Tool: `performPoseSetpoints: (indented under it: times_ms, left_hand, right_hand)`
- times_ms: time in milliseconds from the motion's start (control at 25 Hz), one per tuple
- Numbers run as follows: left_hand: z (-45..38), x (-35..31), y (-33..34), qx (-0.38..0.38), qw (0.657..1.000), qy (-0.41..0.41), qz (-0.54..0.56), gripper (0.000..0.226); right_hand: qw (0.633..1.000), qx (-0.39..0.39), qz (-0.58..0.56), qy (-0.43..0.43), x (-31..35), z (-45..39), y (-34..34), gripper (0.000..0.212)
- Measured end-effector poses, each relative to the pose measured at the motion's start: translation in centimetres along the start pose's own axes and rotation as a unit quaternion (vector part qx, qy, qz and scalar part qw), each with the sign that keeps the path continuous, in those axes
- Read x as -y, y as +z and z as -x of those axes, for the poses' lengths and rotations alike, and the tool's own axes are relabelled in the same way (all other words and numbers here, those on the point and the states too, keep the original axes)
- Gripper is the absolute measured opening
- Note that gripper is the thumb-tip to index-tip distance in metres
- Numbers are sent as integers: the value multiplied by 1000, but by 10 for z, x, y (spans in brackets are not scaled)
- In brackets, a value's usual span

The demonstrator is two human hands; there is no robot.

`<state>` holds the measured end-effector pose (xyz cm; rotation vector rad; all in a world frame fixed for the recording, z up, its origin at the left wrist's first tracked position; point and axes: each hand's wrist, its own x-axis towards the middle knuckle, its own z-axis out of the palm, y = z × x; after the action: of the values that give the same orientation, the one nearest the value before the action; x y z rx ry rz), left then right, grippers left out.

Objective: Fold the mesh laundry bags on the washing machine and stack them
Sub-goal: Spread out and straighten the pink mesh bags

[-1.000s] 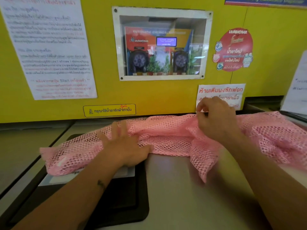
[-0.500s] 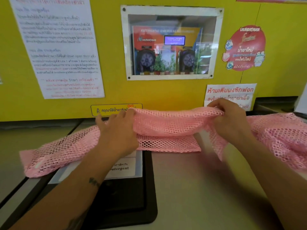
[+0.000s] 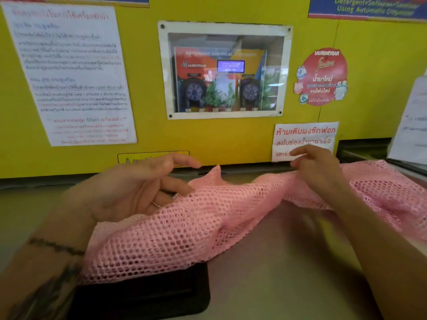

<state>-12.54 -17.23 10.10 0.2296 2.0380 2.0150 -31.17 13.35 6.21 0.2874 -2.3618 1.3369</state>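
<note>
A pink mesh laundry bag (image 3: 184, 227) lies spread across the grey washing machine top (image 3: 277, 273), partly covering a black lid panel (image 3: 143, 296). The left hand (image 3: 136, 188) is open, palm up (ring visible), its lower fingers touching the bag's edge; the right hand (image 3: 316, 167) pinches the mesh

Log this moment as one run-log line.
stage: folding | left hand: open, palm up, fingers under pink mesh bag | right hand: pinching bag's far edge | stack: none visible

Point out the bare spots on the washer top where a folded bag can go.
Bare grey top between the black panel and the right forearm; more left of the left hand. Pink mesh crowds the back and right.
</note>
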Motion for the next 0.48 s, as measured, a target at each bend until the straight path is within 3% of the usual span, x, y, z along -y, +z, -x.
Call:
performPoseSetpoints:
  times_ms: [80, 120, 160, 200, 280, 320, 400, 480]
  left_hand:
    - [-14, 12, -3, -147, 983, 55, -92, 28]
    - [-23, 18, 2, -233, 950, 74, -192, 19]
    - [-32, 26, 7, -257, 915, 84, -298, 20]
    - [-40, 34, 13, -216, 895, 67, -384, 25]
    - [-54, 52, 21, -105, 868, -46, -482, 41]
    - [-59, 57, 20, -95, 840, -101, -525, 47]
    - [-67, 61, 10, -148, 774, -182, -588, 53]
    - [-67, 59, -4, -235, 725, -244, -600, 57]
  right_hand:
    - [999, -17, -31, -7, 2, 1, 0, 26]
    - [999, -18, -19, -23, 3, 3, 2, 26]
    - [999, -9, 1, -46, 4, 6, 5, 26]
    - [997, 14, 17, -73, 5, 9, 10, 25]
    - [990, 94, 30, -105, 8, 17, 20, 22]
    - [983, 135, 50, -117, 10, 21, 25, 21]
    - [972, 146, 111, -143, 13, 25, 32, 21]
    - [979, 80, 113, -151, 16, 23, 28, 23]
